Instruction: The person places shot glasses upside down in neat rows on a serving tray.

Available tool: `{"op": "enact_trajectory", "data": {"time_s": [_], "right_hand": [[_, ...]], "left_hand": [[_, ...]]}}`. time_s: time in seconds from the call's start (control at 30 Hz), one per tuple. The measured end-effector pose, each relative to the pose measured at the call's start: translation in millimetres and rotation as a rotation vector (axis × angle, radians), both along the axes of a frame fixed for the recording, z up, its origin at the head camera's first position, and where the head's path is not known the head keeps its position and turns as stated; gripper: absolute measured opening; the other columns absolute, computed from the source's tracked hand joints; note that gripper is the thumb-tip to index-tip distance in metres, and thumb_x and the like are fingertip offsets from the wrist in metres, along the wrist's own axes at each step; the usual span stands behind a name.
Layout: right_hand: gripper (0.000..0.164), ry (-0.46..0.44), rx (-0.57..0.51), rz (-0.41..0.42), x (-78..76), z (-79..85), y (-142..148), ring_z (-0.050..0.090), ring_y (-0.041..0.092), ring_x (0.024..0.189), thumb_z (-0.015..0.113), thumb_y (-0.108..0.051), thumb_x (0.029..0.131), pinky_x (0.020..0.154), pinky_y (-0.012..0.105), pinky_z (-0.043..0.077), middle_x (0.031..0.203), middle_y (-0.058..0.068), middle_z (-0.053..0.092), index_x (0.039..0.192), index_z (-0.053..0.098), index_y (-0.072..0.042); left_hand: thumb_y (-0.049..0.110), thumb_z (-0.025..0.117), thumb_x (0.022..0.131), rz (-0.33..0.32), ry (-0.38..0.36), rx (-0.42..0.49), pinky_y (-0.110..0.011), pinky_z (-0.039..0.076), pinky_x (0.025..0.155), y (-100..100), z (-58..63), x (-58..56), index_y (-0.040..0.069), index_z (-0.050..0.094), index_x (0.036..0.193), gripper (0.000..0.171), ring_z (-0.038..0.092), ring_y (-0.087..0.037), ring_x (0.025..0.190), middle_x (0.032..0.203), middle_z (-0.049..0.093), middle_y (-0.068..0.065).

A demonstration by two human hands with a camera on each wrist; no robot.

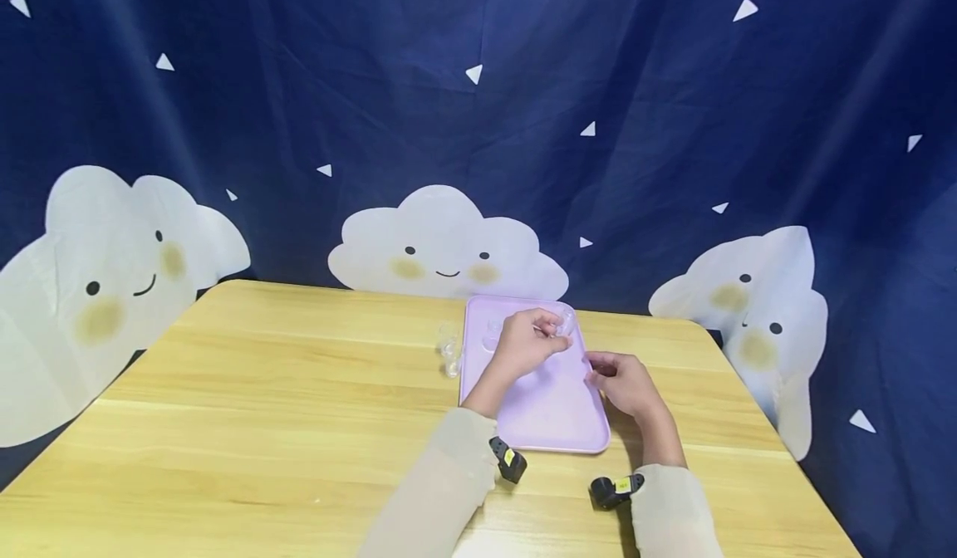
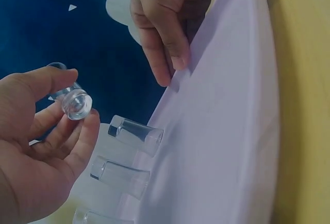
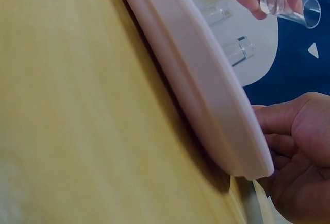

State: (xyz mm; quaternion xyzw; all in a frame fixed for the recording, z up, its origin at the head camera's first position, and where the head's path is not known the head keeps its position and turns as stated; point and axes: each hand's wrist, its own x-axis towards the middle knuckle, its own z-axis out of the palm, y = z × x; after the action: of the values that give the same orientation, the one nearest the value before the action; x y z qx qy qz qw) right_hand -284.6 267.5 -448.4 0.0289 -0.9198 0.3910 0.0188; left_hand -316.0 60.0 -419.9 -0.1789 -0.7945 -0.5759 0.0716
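A small clear shot glass (image 2: 77, 104) is pinched between the thumb and fingers of my left hand (image 1: 526, 342), held tilted above the far right part of a lilac tray (image 1: 553, 413). In the right wrist view this glass (image 3: 291, 9) lies nearly sideways, clear of the tray. My right hand (image 1: 626, 384) grips the tray's right rim, fingers at the edge. Similar clear glasses stand along the tray's far end; the left wrist view has one glass (image 2: 135, 134) nearest the left hand and another glass (image 2: 121, 177) beside it.
More clear glasses (image 1: 451, 354) stand on the wooden table (image 1: 299, 425) just left of the tray. Behind the table's far edge hangs a dark blue curtain (image 1: 404, 110) with white clouds and triangles.
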Motion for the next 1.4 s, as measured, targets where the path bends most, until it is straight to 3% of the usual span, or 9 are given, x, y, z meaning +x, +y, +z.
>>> {"op": "enact_trajectory", "data": {"time_s": [0.27, 0.57, 0.9, 1.17, 1.4], "right_hand": [[0.036, -0.001, 0.003, -0.005, -0.3, -1.1, 0.0, 0.065, 0.027, 0.099, 0.066, -0.002, 0.095, 0.081, 0.034, 0.055, 0.119, 0.02, 0.071, 0.131, 0.067, 0.002], [0.037, -0.008, -0.002, -0.006, 1.4, -0.4, -0.1, 0.064, 0.026, 0.097, 0.066, -0.001, 0.095, 0.081, 0.034, 0.055, 0.119, 0.021, 0.071, 0.131, 0.066, 0.003], [0.036, -0.011, -0.008, -0.006, 1.7, -1.4, -1.3, 0.064, 0.026, 0.097, 0.066, -0.002, 0.095, 0.08, 0.032, 0.055, 0.119, 0.02, 0.071, 0.131, 0.066, 0.003], [0.036, -0.022, -0.02, -0.013, 2.9, -2.0, -1.8, 0.065, 0.028, 0.102, 0.065, -0.002, 0.096, 0.086, 0.039, 0.057, 0.121, 0.02, 0.07, 0.132, 0.066, 0.002], [0.036, -0.025, -0.019, -0.015, 1.6, -1.4, -2.6, 0.065, 0.028, 0.103, 0.065, -0.003, 0.097, 0.085, 0.035, 0.056, 0.123, 0.02, 0.07, 0.133, 0.065, 0.002]], "left_hand": [[0.013, 0.082, 0.083, 0.004, 0.078, -0.217, -0.02, 0.053, 0.077, -1.6, -6.9, -1.5, 0.004, 0.077, 0.111, 0.03, 0.064, -0.009, 0.082, 0.096, 0.074, -0.007], [0.014, 0.082, 0.082, -0.033, 0.078, -0.337, -0.025, 0.056, 0.085, -1.0, -10.2, 1.9, 0.003, 0.078, 0.107, 0.027, 0.072, -0.016, 0.094, 0.101, 0.077, -0.007], [0.015, 0.085, 0.082, -0.016, 0.05, -0.354, -0.024, 0.056, 0.084, -5.0, -10.2, 2.2, 0.006, 0.077, 0.109, 0.03, 0.072, -0.016, 0.094, 0.101, 0.077, -0.006], [0.017, 0.086, 0.081, -0.023, 0.017, -0.373, -0.024, 0.054, 0.078, -6.2, -11.8, 2.1, 0.009, 0.075, 0.099, 0.023, 0.068, -0.014, 0.088, 0.094, 0.074, -0.003], [0.022, 0.085, 0.082, -0.013, -0.007, -0.396, -0.025, 0.053, 0.077, -6.8, -12.7, 3.2, 0.01, 0.076, 0.098, 0.023, 0.066, -0.012, 0.083, 0.093, 0.073, -0.002]]}}
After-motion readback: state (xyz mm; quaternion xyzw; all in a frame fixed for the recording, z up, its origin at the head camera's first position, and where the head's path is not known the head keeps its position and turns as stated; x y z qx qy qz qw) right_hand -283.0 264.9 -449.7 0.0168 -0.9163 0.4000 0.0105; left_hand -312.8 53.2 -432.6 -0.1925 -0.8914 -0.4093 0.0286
